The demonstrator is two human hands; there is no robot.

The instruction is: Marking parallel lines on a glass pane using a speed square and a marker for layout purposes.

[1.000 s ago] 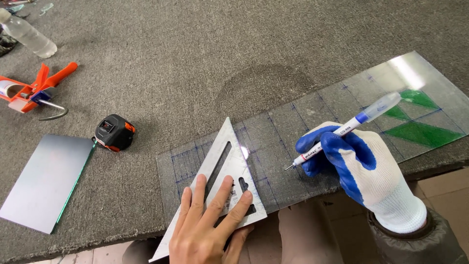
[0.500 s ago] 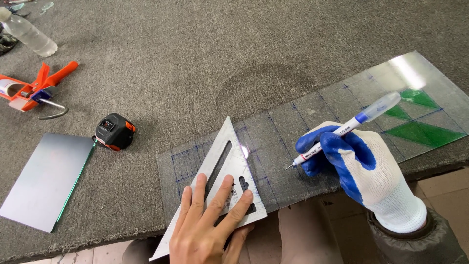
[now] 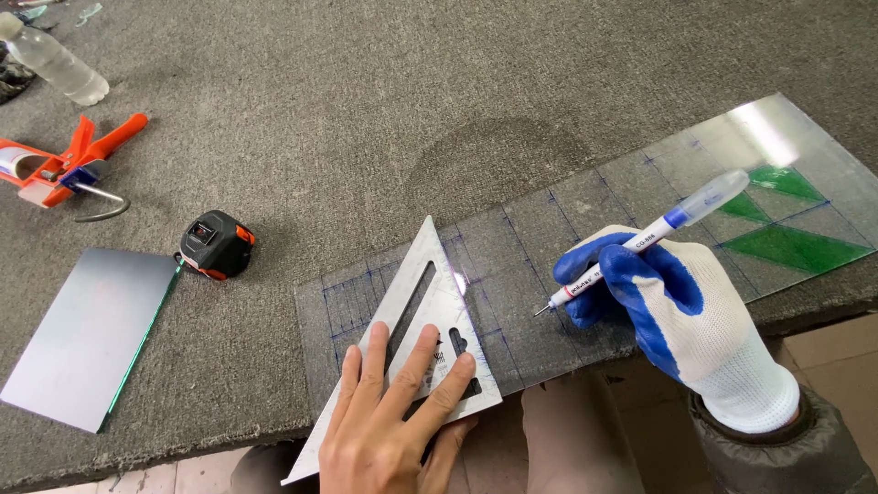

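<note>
Glass strip [image 3: 585,238] lies along the worktop [image 3: 366,110] front edge. Left hand [image 3: 393,416] flat, fingers spread on the metal square [image 3: 430,311]; gloved right hand [image 3: 681,316] pinches a marker [image 3: 640,242], tip apparently just touching. Press the square hard, keep the pen tight to its edge

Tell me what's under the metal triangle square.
The metal triangle square lies on the clear glass strip, over its blue grid lines. The left hand covers its lower part, hiding what's beneath there.
</note>
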